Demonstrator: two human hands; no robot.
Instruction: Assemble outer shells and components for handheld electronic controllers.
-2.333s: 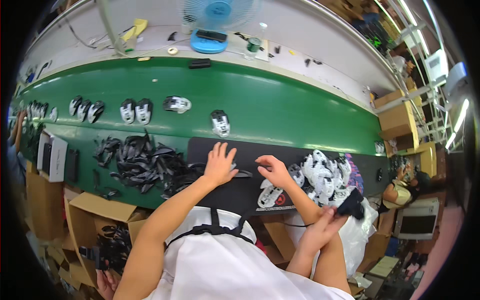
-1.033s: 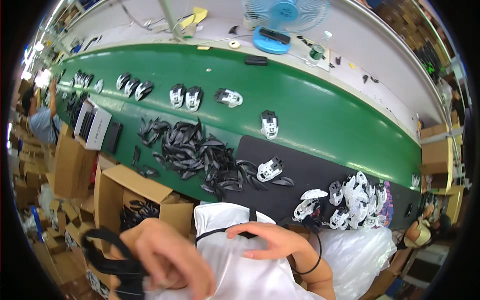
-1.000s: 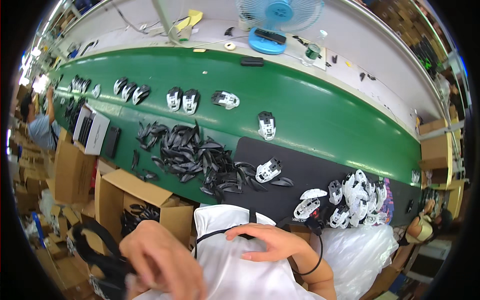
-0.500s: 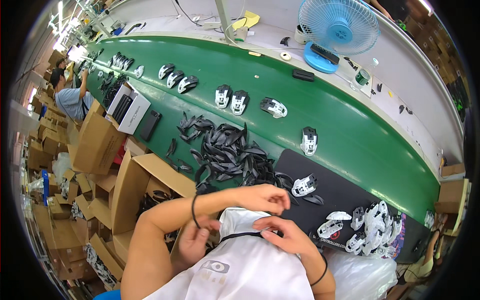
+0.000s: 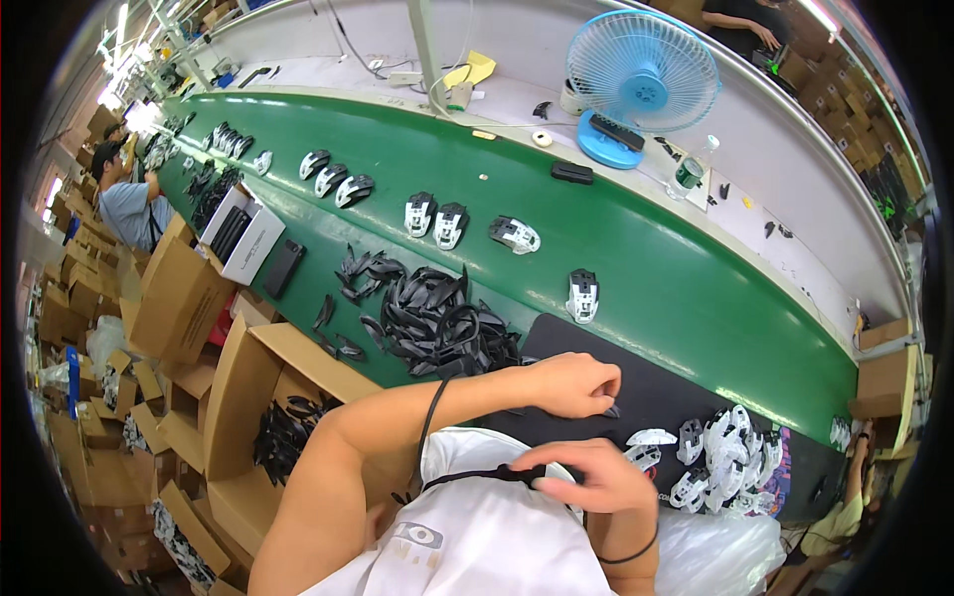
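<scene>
My left hand (image 5: pixel 576 385) reaches over the black mat (image 5: pixel 656 382) with its fingers curled in. Whatever lies in or under it is hidden; a small dark piece (image 5: pixel 611 410) shows just beneath the fingers. My right hand (image 5: pixel 596 472) hovers before my white shirt, fingers apart, near a black cord (image 5: pixel 502 476). Left of the mat, dark curved plastic pieces (image 5: pixel 432 313) form a heap. To the right, white computer mouse shells (image 5: pixel 733 447) are piled on the mat. A single white-and-black mouse shell (image 5: pixel 583 296) stands on the green belt beyond my left hand.
More mouse shells (image 5: pixel 450 226) line the green belt (image 5: pixel 656 268). Beyond stand a blue fan (image 5: pixel 646 84) and a bottle (image 5: pixel 689 175). Open cartons (image 5: pixel 234 387) crowd the left, below a white box (image 5: pixel 253 243). A person (image 5: pixel 129 209) is far left. Clear plastic (image 5: pixel 711 551) lies lower right.
My left hand has moved right and away over the mat, covering where a mouse shell lay. My right hand has lifted slightly. Another hand below my left forearm is now mostly hidden. The view has shifted.
</scene>
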